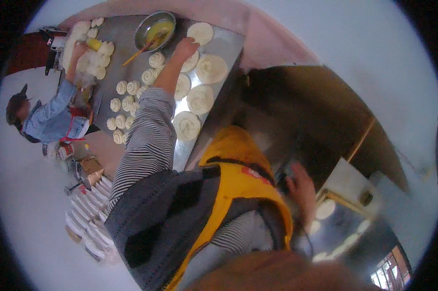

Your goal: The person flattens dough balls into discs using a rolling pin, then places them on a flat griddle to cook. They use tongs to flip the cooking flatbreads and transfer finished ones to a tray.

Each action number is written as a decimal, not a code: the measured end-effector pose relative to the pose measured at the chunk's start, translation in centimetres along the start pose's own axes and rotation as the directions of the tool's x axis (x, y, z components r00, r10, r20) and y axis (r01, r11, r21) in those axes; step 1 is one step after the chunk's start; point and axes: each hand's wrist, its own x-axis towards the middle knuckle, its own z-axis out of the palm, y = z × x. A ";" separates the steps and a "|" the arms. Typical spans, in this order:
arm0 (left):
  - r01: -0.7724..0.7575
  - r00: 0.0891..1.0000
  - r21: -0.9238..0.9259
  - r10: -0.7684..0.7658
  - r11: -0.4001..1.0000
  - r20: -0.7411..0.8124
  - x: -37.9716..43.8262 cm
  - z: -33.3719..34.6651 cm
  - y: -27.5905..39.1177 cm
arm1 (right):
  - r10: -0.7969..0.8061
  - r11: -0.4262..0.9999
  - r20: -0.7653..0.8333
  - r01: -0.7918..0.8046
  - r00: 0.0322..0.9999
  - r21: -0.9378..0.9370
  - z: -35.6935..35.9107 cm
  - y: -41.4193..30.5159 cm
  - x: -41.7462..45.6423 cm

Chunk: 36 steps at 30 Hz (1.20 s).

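Note:
My left hand point(187, 48) reaches across the metal tabletop point(110, 72), its fingertips at the near edge of a flat round of dough point(201, 32). Whether they grip or press it I cannot tell. Other flattened spiral rounds point(187, 126) lie along the table's right edge. Left of my forearm sit several coiled dough pieces point(127, 103). Blurred and low on the right, my right hand point(300, 183) is beside a dark object point(283, 178); a hold on it cannot be made out. A shiny cooking surface point(340, 232) with pale rounds point(326, 210) lies near that hand.
A metal bowl point(138, 32) of yellow liquid stands at the back, a wooden-handled utensil point(133, 58) resting in it. At the left a co-worker point(50, 120) holds a yellow object point(94, 44) over dough pieces point(103, 60). White stacked packages point(90, 207) and a cardboard box point(91, 169) are lower left.

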 end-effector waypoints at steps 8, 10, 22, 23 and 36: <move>0.384 0.921 0.098 -0.373 0.918 -0.113 10.5 2.6 -10.0 | 0.062 0.985 0.080 -0.048 0.995 -0.167 -0.3 -3.5 8.1; 0.343 0.938 -0.017 -0.342 0.939 0.066 11.1 4.1 -2.5 | 0.194 0.966 0.067 -0.179 0.979 -0.188 -0.1 -5.9 7.6; 0.256 0.952 -0.777 -0.290 0.575 0.099 7.1 1.0 -0.4 | -0.037 0.980 0.134 0.063 0.990 -0.191 0.1 -7.6 13.3; 0.303 0.947 -0.869 -0.227 0.392 0.228 6.6 -1.0 1.7 | 0.002 0.981 0.107 0.019 0.994 -0.191 0.0 -8.2 13.0; -0.286 0.055 -0.806 0.848 0.519 0.527 -16.2 -8.2 31.7 | -0.119 0.958 -0.471 0.225 0.874 0.176 -6.7 -6.6 3.3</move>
